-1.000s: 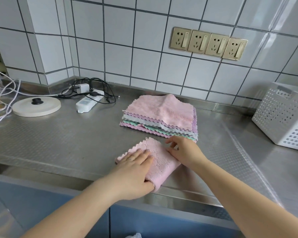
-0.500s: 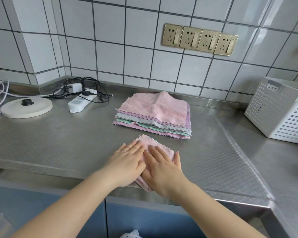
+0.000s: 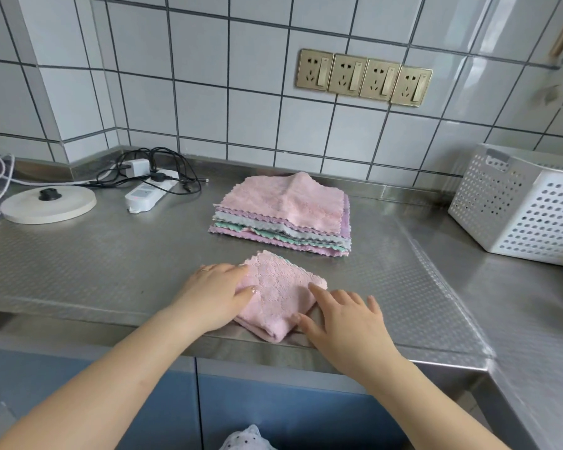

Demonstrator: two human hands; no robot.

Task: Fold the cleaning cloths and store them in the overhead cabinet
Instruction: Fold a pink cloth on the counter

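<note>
While both hands lie flat on it, the folded pink cloth [image 3: 280, 293] sits at the front edge of the steel worktop [image 3: 88, 264]. The left hand [image 3: 213, 297] presses its left side with fingers straight, and the right hand [image 3: 345, 323] rests against its right edge, fingers spread and relaxed, gripping nothing. Just behind the cloth lies the stack of unfolded cloths [image 3: 283, 212], pink on top with grey, green and purple layers below. A white perforated basket [image 3: 520, 203] stands well apart at the right; a power strip [image 3: 147, 196] and a round white kettle base [image 3: 48, 204] lie at the left.
</note>
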